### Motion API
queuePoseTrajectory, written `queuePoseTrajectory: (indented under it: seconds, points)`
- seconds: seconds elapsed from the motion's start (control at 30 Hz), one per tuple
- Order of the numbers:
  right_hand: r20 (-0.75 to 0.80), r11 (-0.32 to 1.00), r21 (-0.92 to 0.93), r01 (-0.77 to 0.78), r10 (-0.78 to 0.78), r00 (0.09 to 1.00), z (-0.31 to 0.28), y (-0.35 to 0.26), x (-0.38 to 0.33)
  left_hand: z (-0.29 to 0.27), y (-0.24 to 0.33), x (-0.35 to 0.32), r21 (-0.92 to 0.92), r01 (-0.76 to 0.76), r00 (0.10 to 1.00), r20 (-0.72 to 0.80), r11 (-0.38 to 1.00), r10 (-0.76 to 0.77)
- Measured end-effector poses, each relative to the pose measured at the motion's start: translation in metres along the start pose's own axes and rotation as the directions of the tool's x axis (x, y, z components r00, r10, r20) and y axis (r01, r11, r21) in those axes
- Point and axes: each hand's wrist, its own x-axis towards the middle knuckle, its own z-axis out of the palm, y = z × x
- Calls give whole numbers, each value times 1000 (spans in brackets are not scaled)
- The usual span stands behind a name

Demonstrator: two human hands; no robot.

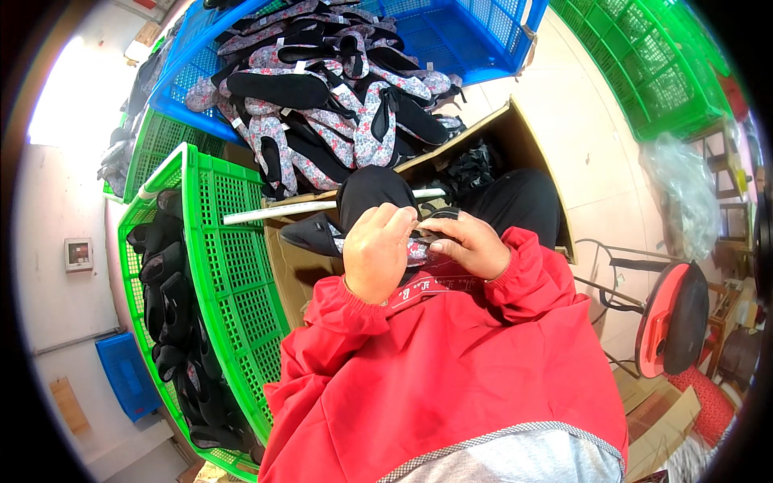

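Over my lap, a floral fabric shoe (418,254) with black parts sits between my two hands. My left hand (374,251) is curled closed around it, back of the hand upward. From the other side, my right hand (473,244) pinches the shoe's edge with thumb and fingers. A dark pointed end (312,234) sticks out to the left of my left hand, seemingly part of the same shoe. My fingers hide much of the shoe, so I cannot tell whether a small tool or thread is between them.
Ahead, a heap of floral shoes (374,121) with black soles lies by a blue crate (463,48). A cardboard box (523,133) holding black pieces surrounds my knees, a white rod (278,212) across it. Green crate (229,241) of dark shoes at left; round-seated chair (662,318) at right.
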Motion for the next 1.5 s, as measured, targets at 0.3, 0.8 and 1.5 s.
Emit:
queuePoseTrajectory:
  seconds: [0.3, 0.8, 1.5]
  points:
    - [-19, 999, -45, 17, -18, 1000, -4, -13, 5, 3, 0, -1, 12, 9, 1000, -11, 1000, -9]
    - [2, 996, -42, -77, 77, 997, -3, -8, 4, 4, -1, 0, -7, 27, 999, -32, 1000, -27]
    - [45, 718, 664, -209, 241, 969, 50, 74, -32, 30, 15, 70, -44, -131, 979, -160, 990, 123]
